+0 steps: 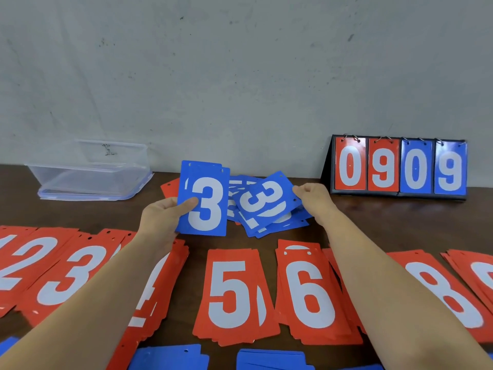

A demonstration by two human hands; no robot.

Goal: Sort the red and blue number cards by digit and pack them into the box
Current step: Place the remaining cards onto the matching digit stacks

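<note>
**Hand pose.** Both forearms are extended across the table (386, 225) from the lower edge. The left hand (162, 217) is raised, and a held stack of blue 3 cards (205, 204) is gripped upright in it, with the thumb laid on the front face and the fingers curled behind. The right hand (312, 198) is closed in a pinch on the far edge of a tilted blue 3 card (266, 198). This card is shown over the loose blue pile (269, 228); whether it touches that pile cannot be told.

**Surroundings.** A clear plastic box (90, 169) is set at the far left against the wall (240, 76), well apart from both hands. A flip scoreboard (397, 166) reading 0 9 0 9 is stood at the far right. In the near row, red cards are laid in stacks: the red 2 stack (18, 263), red 3 stack (77, 268), red 5 stack (234, 295), red 6 stack (309, 295) and red 8 stack (442, 289).

**Hidden or cut off.** The covered red stack (152, 289) is crossed by the left forearm, so its digit is hard to read. Another red stack is hidden under the right forearm. The near blue stacks (170, 356) are cut by the lower edge, and their digits are not shown.
</note>
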